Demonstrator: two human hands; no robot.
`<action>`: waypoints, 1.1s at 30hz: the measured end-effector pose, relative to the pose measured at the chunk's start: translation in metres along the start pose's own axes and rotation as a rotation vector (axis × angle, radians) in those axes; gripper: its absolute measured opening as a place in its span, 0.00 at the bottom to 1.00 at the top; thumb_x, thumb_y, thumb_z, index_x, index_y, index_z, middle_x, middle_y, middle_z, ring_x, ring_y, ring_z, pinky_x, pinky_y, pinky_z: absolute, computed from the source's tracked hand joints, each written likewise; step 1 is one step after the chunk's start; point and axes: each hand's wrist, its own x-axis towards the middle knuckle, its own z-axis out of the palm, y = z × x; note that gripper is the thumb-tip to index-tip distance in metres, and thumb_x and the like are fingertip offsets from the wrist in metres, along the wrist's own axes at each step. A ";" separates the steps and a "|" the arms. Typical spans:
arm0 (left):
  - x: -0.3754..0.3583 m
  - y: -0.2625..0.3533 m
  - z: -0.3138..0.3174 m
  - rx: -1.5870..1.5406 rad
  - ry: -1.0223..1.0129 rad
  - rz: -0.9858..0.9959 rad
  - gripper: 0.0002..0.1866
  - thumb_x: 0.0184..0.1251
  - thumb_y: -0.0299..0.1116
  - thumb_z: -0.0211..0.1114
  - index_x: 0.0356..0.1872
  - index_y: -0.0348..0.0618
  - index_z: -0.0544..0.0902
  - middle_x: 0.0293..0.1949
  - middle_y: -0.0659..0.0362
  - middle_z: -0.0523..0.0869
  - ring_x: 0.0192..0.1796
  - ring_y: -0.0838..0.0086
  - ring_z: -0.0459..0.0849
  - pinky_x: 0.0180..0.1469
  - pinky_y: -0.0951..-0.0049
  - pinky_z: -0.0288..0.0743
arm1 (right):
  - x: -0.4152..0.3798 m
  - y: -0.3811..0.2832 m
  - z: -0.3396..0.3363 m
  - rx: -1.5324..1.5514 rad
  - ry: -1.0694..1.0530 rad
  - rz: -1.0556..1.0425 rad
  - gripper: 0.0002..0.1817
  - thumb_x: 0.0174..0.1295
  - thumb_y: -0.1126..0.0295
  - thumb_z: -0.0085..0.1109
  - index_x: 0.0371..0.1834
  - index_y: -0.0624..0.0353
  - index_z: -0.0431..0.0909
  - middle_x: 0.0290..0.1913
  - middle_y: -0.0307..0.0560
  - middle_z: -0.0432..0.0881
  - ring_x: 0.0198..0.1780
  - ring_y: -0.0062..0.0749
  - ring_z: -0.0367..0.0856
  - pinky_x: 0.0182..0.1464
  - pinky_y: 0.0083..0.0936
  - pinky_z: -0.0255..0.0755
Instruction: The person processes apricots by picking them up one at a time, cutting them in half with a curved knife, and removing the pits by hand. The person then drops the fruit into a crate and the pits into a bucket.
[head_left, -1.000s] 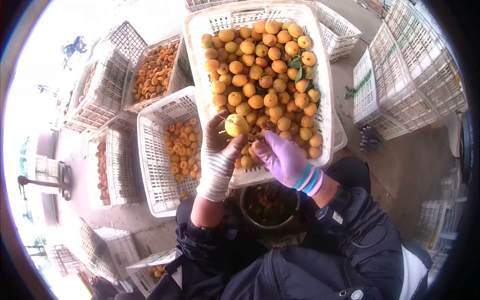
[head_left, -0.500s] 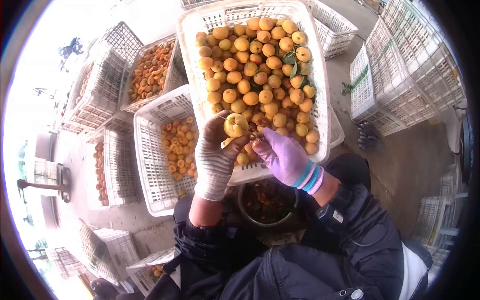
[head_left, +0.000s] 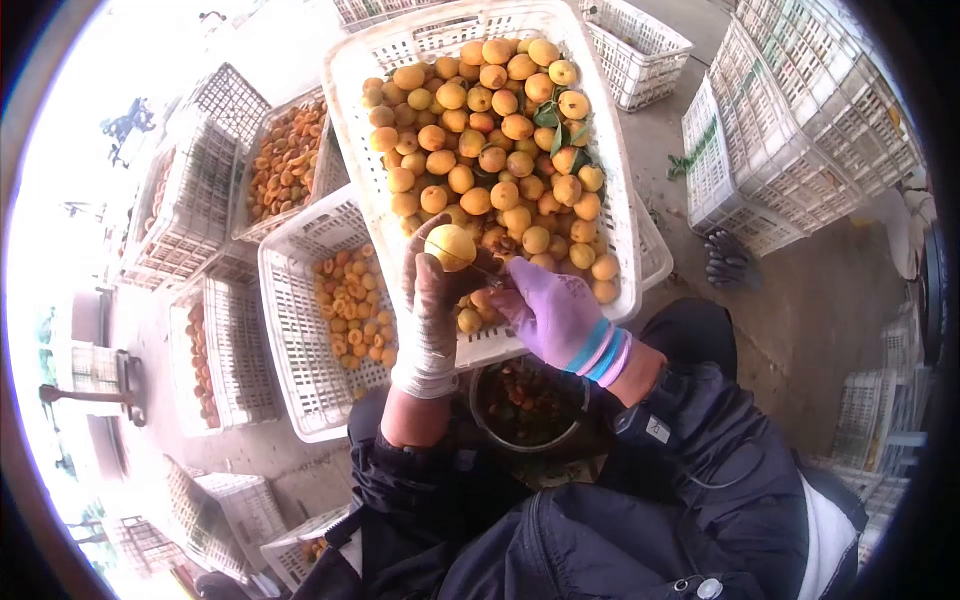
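Apricot (head_left: pixel 450 248) in question: it sits up in the fingers of the person's left hand (head_left: pixel 428 325), over the near left part of a big white crate (head_left: pixel 620 220). From where I stand, the left grip is clamped on the fruit, with the thumb below it and the fingers curled behind. The right hand (head_left: pixel 562 318), in a purple glove, is just beside it, thumb and forefinger close together. A thin line runs across the fruit towards those fingertips; I can't make out what it is, nor whether the right grip is pinched on anything.

The slip I'd worry about is the fruit itself. It is round and held near the fingertips, so a sharp pull from the right could roll it out, and it would probably drop among the whole apricots (head_left: pixel 485 130) below. Squeezing too hard might bruise ripe flesh. The hands are so close that a jerk could also catch a left finger.

Just left stands a crate of apricot halves (head_left: pixel 285 325); a basin (head_left: pixel 522 447) of dark scraps sits below the near edge. A fumble that way could land good fruit among the scraps.
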 end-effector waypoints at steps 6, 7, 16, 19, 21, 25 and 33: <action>0.000 -0.008 0.013 0.300 0.104 0.168 0.35 0.68 0.42 0.69 0.70 0.41 0.65 0.58 0.56 0.76 0.62 0.69 0.73 0.67 0.66 0.67 | 0.003 0.000 -0.009 0.199 -0.098 0.138 0.16 0.72 0.55 0.54 0.42 0.58 0.73 0.33 0.56 0.83 0.37 0.59 0.83 0.36 0.48 0.76; 0.001 -0.012 0.015 0.345 0.146 0.262 0.33 0.71 0.45 0.67 0.70 0.40 0.65 0.58 0.56 0.76 0.60 0.69 0.74 0.66 0.66 0.69 | 0.004 0.001 -0.008 0.182 -0.091 0.131 0.16 0.72 0.55 0.53 0.42 0.58 0.73 0.34 0.56 0.84 0.37 0.59 0.83 0.36 0.48 0.76; -0.005 -0.015 0.017 0.371 0.183 0.118 0.30 0.76 0.56 0.55 0.63 0.41 0.72 0.53 0.57 0.77 0.55 0.72 0.78 0.59 0.70 0.73 | 0.006 0.003 -0.002 0.080 -0.085 0.081 0.12 0.68 0.60 0.57 0.43 0.57 0.73 0.38 0.55 0.84 0.39 0.57 0.84 0.37 0.47 0.77; -0.007 -0.024 0.009 0.393 0.213 0.095 0.30 0.74 0.59 0.56 0.60 0.42 0.74 0.50 0.56 0.81 0.55 0.69 0.79 0.60 0.68 0.73 | 0.006 0.009 0.007 0.070 -0.072 0.049 0.11 0.65 0.64 0.60 0.43 0.57 0.72 0.39 0.54 0.84 0.39 0.56 0.84 0.36 0.47 0.77; -0.006 -0.031 0.005 0.336 0.238 0.074 0.31 0.73 0.60 0.56 0.59 0.41 0.74 0.48 0.56 0.82 0.56 0.67 0.80 0.61 0.66 0.72 | 0.005 0.011 0.010 0.073 -0.050 0.027 0.11 0.63 0.66 0.61 0.43 0.57 0.72 0.39 0.53 0.84 0.39 0.56 0.84 0.36 0.47 0.77; 0.000 -0.020 0.003 -0.347 0.129 -0.029 0.35 0.70 0.67 0.52 0.55 0.42 0.78 0.44 0.51 0.87 0.61 0.53 0.79 0.67 0.53 0.65 | -0.002 0.008 0.011 -0.022 -0.041 -0.034 0.10 0.65 0.66 0.61 0.40 0.60 0.73 0.35 0.57 0.81 0.38 0.59 0.81 0.36 0.46 0.74; 0.004 -0.011 -0.019 -0.121 0.253 0.056 0.36 0.74 0.64 0.49 0.63 0.41 0.74 0.50 0.55 0.82 0.53 0.64 0.80 0.60 0.59 0.74 | 0.002 0.004 -0.011 0.260 -0.026 0.215 0.17 0.66 0.58 0.66 0.47 0.60 0.78 0.31 0.45 0.83 0.33 0.30 0.82 0.39 0.26 0.76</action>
